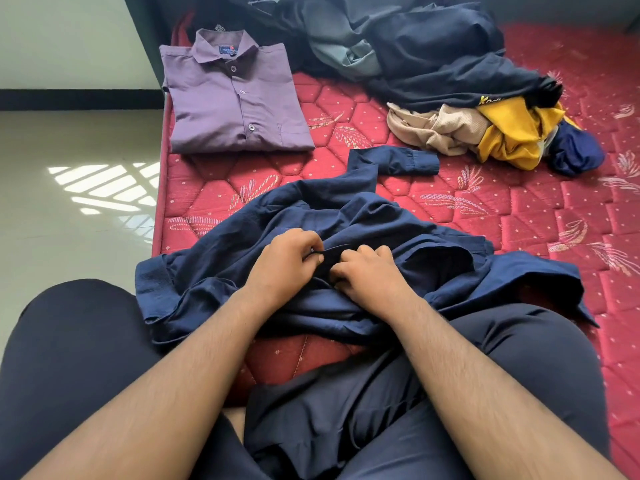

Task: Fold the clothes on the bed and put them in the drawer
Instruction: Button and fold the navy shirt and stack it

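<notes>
A crumpled navy blue shirt (346, 216) lies on the red mattress (519, 220) just beyond my knees, one sleeve stretched toward the far side. My left hand (284, 261) and my right hand (367, 271) meet at the middle of the shirt, each pinching its fabric edge with curled fingers. A folded purple shirt (232, 98) lies flat at the far left corner of the bed. No drawer is in view.
A heap of unfolded clothes covers the back of the bed: dark navy and grey garments (415, 39), a beige piece (440, 128), a yellow one (512, 133). The tiled floor (76, 188) lies left of the bed edge. My legs fill the foreground.
</notes>
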The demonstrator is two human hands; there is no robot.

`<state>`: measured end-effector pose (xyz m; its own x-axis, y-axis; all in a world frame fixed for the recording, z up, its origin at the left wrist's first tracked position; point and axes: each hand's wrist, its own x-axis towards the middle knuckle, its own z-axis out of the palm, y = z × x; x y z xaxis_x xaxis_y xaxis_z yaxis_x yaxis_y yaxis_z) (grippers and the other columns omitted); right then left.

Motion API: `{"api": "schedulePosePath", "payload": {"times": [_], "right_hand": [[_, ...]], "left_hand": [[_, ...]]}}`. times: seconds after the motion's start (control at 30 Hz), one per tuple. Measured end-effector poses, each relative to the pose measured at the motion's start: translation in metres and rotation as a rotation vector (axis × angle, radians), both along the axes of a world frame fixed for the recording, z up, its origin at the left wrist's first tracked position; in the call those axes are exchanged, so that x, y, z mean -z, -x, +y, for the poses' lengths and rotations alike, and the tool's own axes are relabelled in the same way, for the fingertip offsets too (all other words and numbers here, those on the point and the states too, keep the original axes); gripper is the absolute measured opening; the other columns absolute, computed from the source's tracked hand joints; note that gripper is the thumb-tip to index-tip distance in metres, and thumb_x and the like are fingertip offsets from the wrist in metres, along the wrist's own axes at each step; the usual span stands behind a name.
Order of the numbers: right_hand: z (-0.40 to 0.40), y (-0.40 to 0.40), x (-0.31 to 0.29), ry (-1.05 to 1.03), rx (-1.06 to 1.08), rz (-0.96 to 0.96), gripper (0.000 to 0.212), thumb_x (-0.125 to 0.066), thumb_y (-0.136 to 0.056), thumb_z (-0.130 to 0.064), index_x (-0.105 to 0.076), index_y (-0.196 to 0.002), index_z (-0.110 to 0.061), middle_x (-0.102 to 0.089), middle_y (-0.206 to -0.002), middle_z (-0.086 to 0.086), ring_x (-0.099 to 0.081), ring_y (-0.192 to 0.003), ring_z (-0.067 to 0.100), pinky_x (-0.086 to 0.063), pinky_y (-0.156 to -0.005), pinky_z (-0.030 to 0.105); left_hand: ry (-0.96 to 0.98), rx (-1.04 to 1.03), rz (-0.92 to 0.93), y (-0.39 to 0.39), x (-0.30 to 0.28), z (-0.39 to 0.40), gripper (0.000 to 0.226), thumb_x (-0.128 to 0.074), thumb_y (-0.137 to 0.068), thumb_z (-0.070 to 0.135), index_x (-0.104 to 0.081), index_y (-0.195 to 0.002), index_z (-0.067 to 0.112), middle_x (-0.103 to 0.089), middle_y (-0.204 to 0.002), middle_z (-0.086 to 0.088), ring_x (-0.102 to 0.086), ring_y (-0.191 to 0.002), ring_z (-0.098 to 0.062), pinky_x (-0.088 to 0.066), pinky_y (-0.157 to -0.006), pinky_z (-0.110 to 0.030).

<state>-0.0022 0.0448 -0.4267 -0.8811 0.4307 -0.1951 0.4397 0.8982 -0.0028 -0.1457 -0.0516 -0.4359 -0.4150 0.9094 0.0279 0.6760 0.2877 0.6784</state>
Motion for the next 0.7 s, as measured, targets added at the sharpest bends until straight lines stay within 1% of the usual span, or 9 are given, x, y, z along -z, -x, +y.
{"api": "schedulePosePath", "payload": {"times": [0.07, 0.13, 0.23, 0.33, 0.4, 0.47, 0.5, 0.57, 0.7], "right_hand": [[0.000, -0.001, 0.004, -0.057, -0.027, 0.099, 0.018, -0.053, -0.091, -0.024, -0.070, -0.089, -0.029, -0.061, -0.087, -0.003, -0.057, -0.087, 0.027, -0.028, -0.070, 0.038], [-0.002, -0.003, 0.005, -0.104, -0.017, 0.216, 0.013, -0.054, -0.081, -0.022, -0.064, -0.074, -0.027, -0.061, -0.069, -0.006, -0.059, -0.067, 0.025, -0.033, -0.062, 0.037], [-0.004, -0.006, 0.002, 0.003, -0.007, 0.353, 0.022, -0.038, -0.087, -0.026, -0.059, -0.081, -0.023, -0.063, -0.065, -0.005, -0.061, -0.063, 0.024, -0.041, -0.063, 0.038], [-0.004, -0.011, -0.013, 0.256, 0.010, 0.522, 0.018, -0.049, -0.091, -0.023, -0.065, -0.090, -0.017, -0.069, -0.077, -0.005, -0.066, -0.073, 0.019, -0.050, -0.069, 0.039], [-0.004, -0.015, -0.017, 0.470, 0.006, 0.632, 0.007, -0.064, -0.087, -0.013, -0.071, -0.090, -0.013, -0.071, -0.084, -0.007, -0.065, -0.079, 0.008, -0.050, -0.076, 0.025], [-0.005, -0.015, -0.019, 0.519, -0.009, 0.679, 0.008, -0.071, -0.081, -0.004, -0.073, -0.088, -0.009, -0.072, -0.085, -0.006, -0.064, -0.079, 0.004, -0.048, -0.077, 0.016], [-0.004, -0.015, -0.018, 0.517, -0.006, 0.686, 0.010, -0.072, -0.080, -0.002, -0.074, -0.087, -0.008, -0.072, -0.084, -0.006, -0.064, -0.079, 0.003, -0.048, -0.077, 0.014], [-0.004, -0.014, -0.017, 0.506, 0.022, 0.707, 0.010, -0.073, -0.078, 0.000, -0.075, -0.084, -0.009, -0.072, -0.081, -0.006, -0.065, -0.078, 0.003, -0.049, -0.074, 0.014], [-0.003, -0.015, -0.015, 0.523, 0.120, 0.740, 0.008, -0.075, -0.074, -0.002, -0.075, -0.075, -0.010, -0.072, -0.072, -0.005, -0.066, -0.070, 0.005, -0.050, -0.067, 0.017]], "left_hand": [[-0.026, -0.021, -0.057, 0.001, 0.001, -0.002, 0.006, -0.071, -0.084, 0.017, -0.069, -0.089, 0.018, -0.054, -0.075, 0.009, -0.052, -0.077, -0.013, -0.045, -0.075, -0.031], [-0.046, -0.056, -0.148, 0.005, -0.003, -0.003, 0.004, -0.072, -0.083, 0.015, -0.070, -0.085, 0.017, -0.058, -0.070, 0.008, -0.053, -0.070, -0.006, -0.043, -0.071, -0.024], [-0.050, -0.054, -0.250, 0.011, -0.013, -0.008, 0.003, -0.076, -0.083, 0.019, -0.074, -0.083, 0.021, -0.056, -0.059, 0.008, -0.047, -0.055, -0.002, -0.035, -0.057, -0.014], [0.013, 0.046, -0.364, 0.019, -0.015, -0.022, 0.004, -0.080, -0.081, 0.027, -0.077, -0.080, 0.025, -0.047, -0.052, 0.010, -0.036, -0.048, -0.001, -0.029, -0.051, -0.020], [0.071, 0.116, -0.448, 0.025, -0.011, -0.032, 0.008, -0.081, -0.079, 0.036, -0.079, -0.085, 0.030, -0.050, -0.058, 0.003, -0.039, -0.056, -0.006, -0.030, -0.056, -0.027], [0.104, 0.156, -0.555, 0.026, -0.007, -0.038, 0.014, -0.076, -0.080, 0.038, -0.079, -0.092, 0.032, -0.065, -0.069, -0.004, -0.049, -0.066, -0.010, -0.037, -0.063, -0.030], [0.096, 0.156, -0.619, 0.024, -0.005, -0.039, 0.012, -0.074, -0.085, 0.030, -0.079, -0.095, 0.027, -0.074, -0.080, -0.006, -0.056, -0.072, -0.009, -0.043, -0.068, -0.029], [0.069, 0.123, -0.735, 0.018, -0.007, -0.037, 0.015, -0.066, -0.093, 0.010, -0.077, -0.101, 0.016, -0.077, -0.096, -0.006, -0.065, -0.083, -0.007, -0.050, -0.080, -0.024], [0.043, 0.036, -0.899, 0.012, -0.007, -0.032, 0.018, -0.060, -0.094, 0.002, -0.075, -0.101, 0.008, -0.076, -0.096, -0.007, -0.066, -0.087, -0.010, -0.052, -0.087, -0.025]]}}
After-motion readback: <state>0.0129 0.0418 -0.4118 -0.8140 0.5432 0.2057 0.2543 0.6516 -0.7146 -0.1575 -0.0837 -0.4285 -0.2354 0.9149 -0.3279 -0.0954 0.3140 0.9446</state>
